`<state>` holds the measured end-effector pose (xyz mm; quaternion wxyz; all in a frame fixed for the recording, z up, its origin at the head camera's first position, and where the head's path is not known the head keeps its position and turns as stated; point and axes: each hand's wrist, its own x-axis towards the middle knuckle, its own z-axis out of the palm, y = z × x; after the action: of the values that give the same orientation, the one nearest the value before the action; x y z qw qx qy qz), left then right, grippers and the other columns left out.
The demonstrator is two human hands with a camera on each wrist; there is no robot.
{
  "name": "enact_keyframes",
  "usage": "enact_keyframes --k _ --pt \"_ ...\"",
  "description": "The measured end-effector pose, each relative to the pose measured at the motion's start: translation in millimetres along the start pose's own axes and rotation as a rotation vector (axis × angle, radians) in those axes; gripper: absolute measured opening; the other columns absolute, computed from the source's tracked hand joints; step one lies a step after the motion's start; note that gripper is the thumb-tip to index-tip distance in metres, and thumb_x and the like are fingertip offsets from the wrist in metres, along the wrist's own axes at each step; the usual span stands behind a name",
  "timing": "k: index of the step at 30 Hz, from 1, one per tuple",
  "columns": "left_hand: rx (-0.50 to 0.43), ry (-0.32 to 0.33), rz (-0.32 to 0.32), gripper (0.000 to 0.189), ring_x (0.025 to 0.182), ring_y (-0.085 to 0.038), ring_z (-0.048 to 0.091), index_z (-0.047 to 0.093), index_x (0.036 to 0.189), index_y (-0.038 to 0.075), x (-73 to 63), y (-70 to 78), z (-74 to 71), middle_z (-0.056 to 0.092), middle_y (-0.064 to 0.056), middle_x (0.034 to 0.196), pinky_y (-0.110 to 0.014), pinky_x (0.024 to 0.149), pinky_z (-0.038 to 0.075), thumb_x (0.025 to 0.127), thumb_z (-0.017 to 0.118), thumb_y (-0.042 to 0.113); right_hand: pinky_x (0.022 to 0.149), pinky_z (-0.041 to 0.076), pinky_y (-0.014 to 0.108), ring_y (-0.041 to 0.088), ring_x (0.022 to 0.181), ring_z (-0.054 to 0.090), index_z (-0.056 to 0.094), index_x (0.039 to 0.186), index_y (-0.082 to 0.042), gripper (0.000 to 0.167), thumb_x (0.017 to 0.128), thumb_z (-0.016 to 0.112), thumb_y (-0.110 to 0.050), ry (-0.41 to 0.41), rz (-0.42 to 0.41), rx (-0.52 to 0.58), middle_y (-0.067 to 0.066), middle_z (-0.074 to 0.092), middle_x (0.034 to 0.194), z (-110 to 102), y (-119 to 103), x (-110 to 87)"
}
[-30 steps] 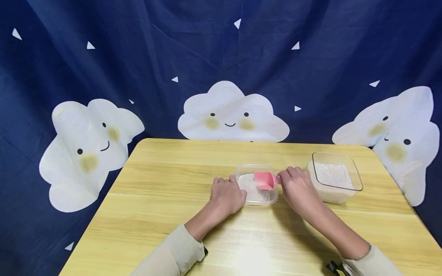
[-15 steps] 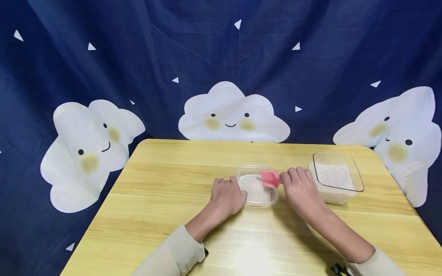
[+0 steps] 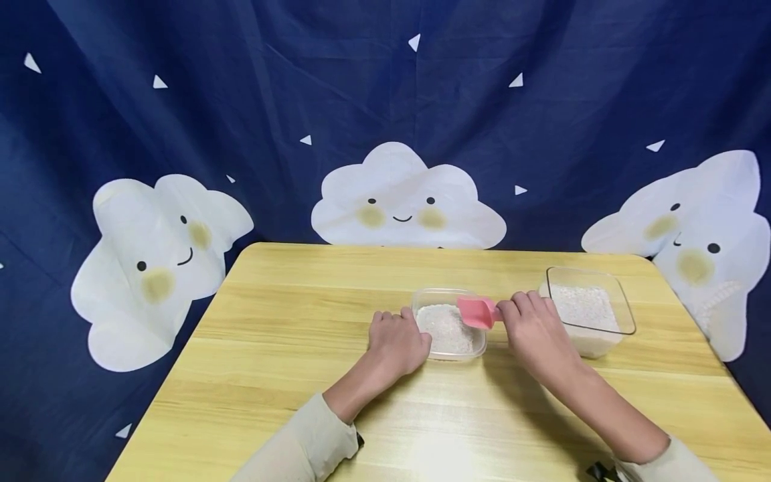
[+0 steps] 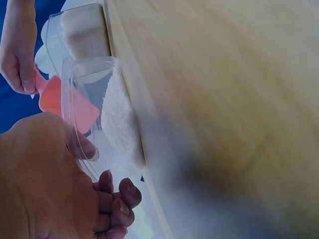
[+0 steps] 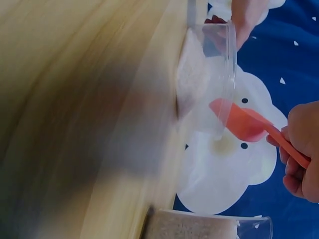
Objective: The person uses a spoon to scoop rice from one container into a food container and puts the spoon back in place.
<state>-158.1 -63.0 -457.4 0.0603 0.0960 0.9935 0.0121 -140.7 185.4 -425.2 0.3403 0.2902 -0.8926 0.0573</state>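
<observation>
A small clear plastic container (image 3: 448, 353) with white rice (image 3: 446, 328) in its bottom stands on the table. My left hand (image 3: 399, 343) grips its left rim, thumb over the inside and fingers outside, as the left wrist view shows. My right hand (image 3: 536, 331) holds a pink scoop (image 3: 476, 312) by the handle. The scoop's bowl (image 5: 244, 123) hangs over the container's right rim, its tip dipping inside the wall above the rice. Bare pink shows inside the bowl in the head view.
Right of the right hand stands a larger clear container (image 3: 623, 314) with a dark rim, partly filled with rice (image 3: 584, 308). The wooden table (image 3: 289, 288) ends at a blue curtain (image 3: 271, 100) printed with clouds.
The right hand has drawn the scoop rightward, from over the middle of the small container to its right rim. The left hand and both containers have stayed in place.
</observation>
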Motion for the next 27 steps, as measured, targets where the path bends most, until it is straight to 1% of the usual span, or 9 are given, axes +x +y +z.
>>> enact_keyframes --k 2,6,11,15,18,22,27 --pt "-0.001 -0.001 0.001 0.039 0.073 -0.024 0.050 0.050 0.096 0.006 -0.3 -0.1 -0.2 0.058 -0.006 0.076 -0.035 0.077 0.035 0.099 0.036 0.043 0.066 0.034 0.039 0.032 0.074 0.050 0.064 0.091 0.004 0.009 0.093 0.059 -0.004 0.005 0.015 0.014 0.013 0.058 0.079 -1.8 1.8 0.1" --pt "0.002 -0.004 0.003 0.039 0.074 -0.024 0.051 0.050 0.097 0.006 -1.0 -0.2 -0.9 0.059 -0.007 0.078 -0.035 0.078 0.036 0.099 0.037 0.042 0.064 0.035 0.039 0.032 0.072 0.051 0.066 0.091 0.005 0.008 0.092 0.064 -0.003 0.028 0.044 0.035 0.013 0.059 0.078 -7.2 5.2 1.1" --pt "0.000 -0.002 -0.002 0.039 0.076 -0.025 0.052 0.051 0.098 0.006 -0.8 0.1 -1.1 0.061 -0.008 0.080 -0.036 0.079 0.037 0.099 0.037 0.042 0.064 0.037 0.041 0.034 0.072 0.054 0.068 0.091 0.005 0.005 0.088 0.068 0.002 0.053 0.079 0.071 0.013 0.062 0.077 -16.4 11.5 3.2" --pt "-0.002 -0.002 0.001 0.039 0.076 -0.025 0.052 0.051 0.098 0.006 -1.1 0.1 -0.4 0.060 -0.008 0.079 -0.036 0.079 0.036 0.099 0.037 0.042 0.063 0.039 0.044 0.036 0.071 0.056 0.068 0.091 0.006 0.005 0.089 0.066 0.003 0.083 0.081 0.080 0.014 0.063 0.076 -23.6 19.9 3.4" --pt "-0.001 -0.001 0.005 0.039 0.075 -0.025 0.052 0.051 0.097 0.006 -1.4 0.1 0.2 0.060 -0.008 0.078 -0.036 0.079 0.036 0.099 0.036 0.042 0.061 0.040 0.046 0.037 0.070 0.056 0.068 0.091 0.006 0.008 0.089 0.062 0.001 0.116 0.078 0.084 0.016 0.064 0.076 -28.9 27.6 3.6" --pt "-0.004 0.003 0.007 0.040 0.077 -0.025 0.053 0.052 0.099 0.005 -1.2 -0.2 0.2 0.062 -0.009 0.080 -0.037 0.080 0.037 0.100 0.036 0.042 0.063 0.041 0.050 0.039 0.072 0.057 0.069 0.092 0.006 0.007 0.086 0.065 0.006 0.138 0.114 0.104 0.018 0.066 0.078 -37.6 36.8 4.0" --pt "-0.006 0.001 0.006 0.042 0.079 -0.026 0.054 0.052 0.101 0.004 -1.0 -0.5 -0.9 0.065 -0.010 0.085 -0.037 0.082 0.038 0.100 0.036 0.043 0.069 0.041 0.051 0.040 0.073 0.056 0.069 0.094 0.009 0.010 0.084 0.072 0.010 0.133 0.161 0.110 0.021 0.066 0.080 -47.6 45.4 5.9"
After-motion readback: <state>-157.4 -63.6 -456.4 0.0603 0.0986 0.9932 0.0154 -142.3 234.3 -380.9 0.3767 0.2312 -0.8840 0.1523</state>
